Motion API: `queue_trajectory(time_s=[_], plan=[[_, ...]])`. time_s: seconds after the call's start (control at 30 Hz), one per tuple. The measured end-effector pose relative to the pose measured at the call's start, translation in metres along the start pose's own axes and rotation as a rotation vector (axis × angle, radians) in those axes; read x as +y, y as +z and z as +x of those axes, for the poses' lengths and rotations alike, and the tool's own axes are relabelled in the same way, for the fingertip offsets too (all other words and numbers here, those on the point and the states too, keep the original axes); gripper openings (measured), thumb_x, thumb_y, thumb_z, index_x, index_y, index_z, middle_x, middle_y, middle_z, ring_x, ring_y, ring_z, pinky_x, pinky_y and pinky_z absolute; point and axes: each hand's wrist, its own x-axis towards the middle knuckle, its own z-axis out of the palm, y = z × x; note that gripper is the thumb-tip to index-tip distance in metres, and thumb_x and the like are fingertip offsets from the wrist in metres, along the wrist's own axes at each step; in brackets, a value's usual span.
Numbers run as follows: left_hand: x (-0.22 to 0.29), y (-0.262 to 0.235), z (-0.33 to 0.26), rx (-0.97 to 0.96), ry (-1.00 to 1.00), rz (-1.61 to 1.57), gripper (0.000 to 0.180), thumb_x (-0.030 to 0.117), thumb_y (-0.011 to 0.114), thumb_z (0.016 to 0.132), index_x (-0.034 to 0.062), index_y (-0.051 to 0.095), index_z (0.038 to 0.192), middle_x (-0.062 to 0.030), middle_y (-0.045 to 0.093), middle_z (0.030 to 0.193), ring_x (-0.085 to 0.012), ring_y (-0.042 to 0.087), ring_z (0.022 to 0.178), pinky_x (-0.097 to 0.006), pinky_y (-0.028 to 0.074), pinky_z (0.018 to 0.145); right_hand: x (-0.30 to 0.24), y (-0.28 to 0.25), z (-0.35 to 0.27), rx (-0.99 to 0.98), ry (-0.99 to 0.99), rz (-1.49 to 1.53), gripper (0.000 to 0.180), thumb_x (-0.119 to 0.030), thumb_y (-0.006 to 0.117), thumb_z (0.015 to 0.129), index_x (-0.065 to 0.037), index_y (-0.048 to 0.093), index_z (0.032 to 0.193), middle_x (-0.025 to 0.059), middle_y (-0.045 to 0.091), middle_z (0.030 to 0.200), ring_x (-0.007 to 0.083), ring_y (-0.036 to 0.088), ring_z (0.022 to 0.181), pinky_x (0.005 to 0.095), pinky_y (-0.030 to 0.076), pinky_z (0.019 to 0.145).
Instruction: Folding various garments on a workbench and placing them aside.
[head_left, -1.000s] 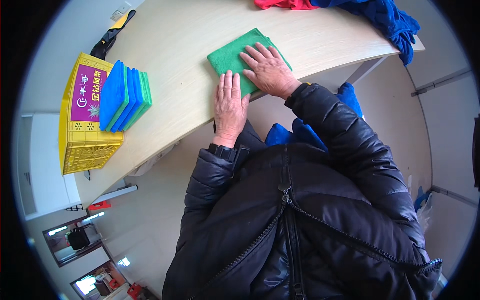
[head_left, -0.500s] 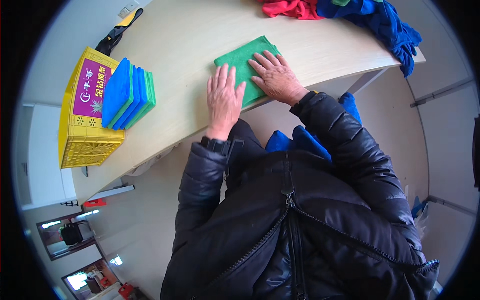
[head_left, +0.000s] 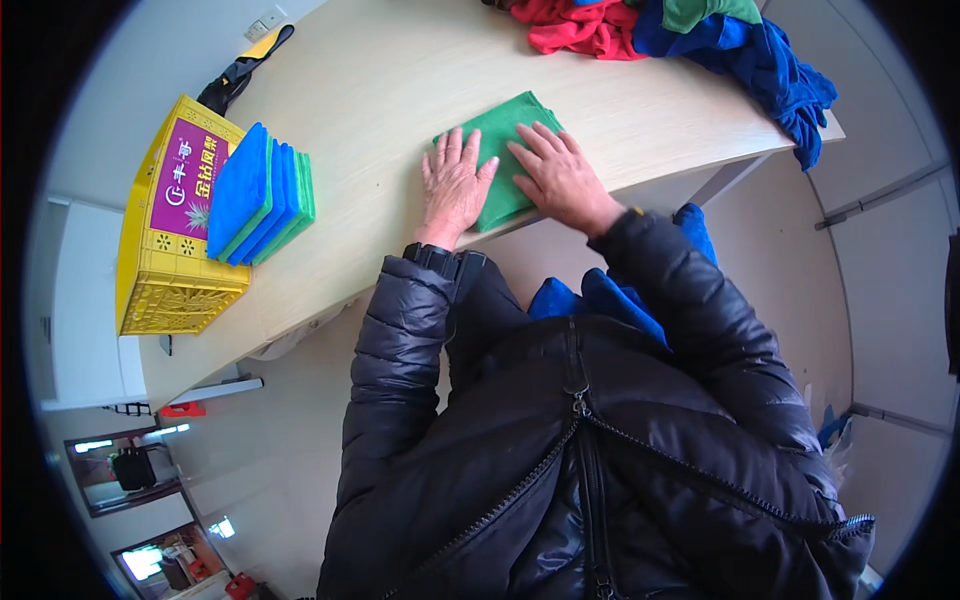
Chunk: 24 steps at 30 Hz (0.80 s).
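Note:
A green cloth, folded into a flat rectangle, lies near the front edge of the table. Resting on its left side is my left hand, fingers stretched upward and slightly apart. My right hand is over the cloth's right side, its fingers spread and the palm facing down. Neither hand grips the cloth. To the left, a stack of folded blue and green cloths leans upright against a yellow crate.
The yellow plastic crate with a purple label stands at the table's left end. Loose red cloths and blue cloths heap at the back right, some hanging over the edge. A black and yellow strap lies behind the crate.
The right hand has shifted slightly right and its fingers look raised a little more. The left hand stays on the cloth's left side. The whole view has moved slightly.

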Motion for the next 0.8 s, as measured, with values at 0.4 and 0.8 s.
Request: queue_trajectory(time_s=[0.4, 0.8], plan=[[0.001, -0.041, -0.034, 0.033, -0.056, 0.078, 0.052, 0.039, 0.055, 0.099, 0.0049, 0.051, 0.138, -0.0166, 0.059, 0.124, -0.0355, 0.055, 0.112, -0.048, 0.042, 0.095, -0.001, -0.030, -0.017, -0.018, 0.128, 0.205, 0.034, -0.019, 0.063, 0.092, 0.000, 0.062, 0.120, 0.0177, 0.063, 0.119, 0.0358, 0.057, 0.110, 0.0446, 0.045, 0.099], [0.022, -0.052, -0.031, 0.293, 0.088, -0.034, 0.046, 0.035, 0.058, 0.098, 0.0028, 0.058, 0.130, -0.0211, 0.055, 0.133, -0.0355, 0.052, 0.122, -0.049, 0.039, 0.105, -0.008, 0.018, 0.025, 0.013, 0.046, -0.032, 0.051, -0.034, 0.053, 0.098, -0.002, 0.051, 0.138, 0.0188, 0.051, 0.143, 0.0383, 0.043, 0.137, 0.0497, 0.032, 0.115]])
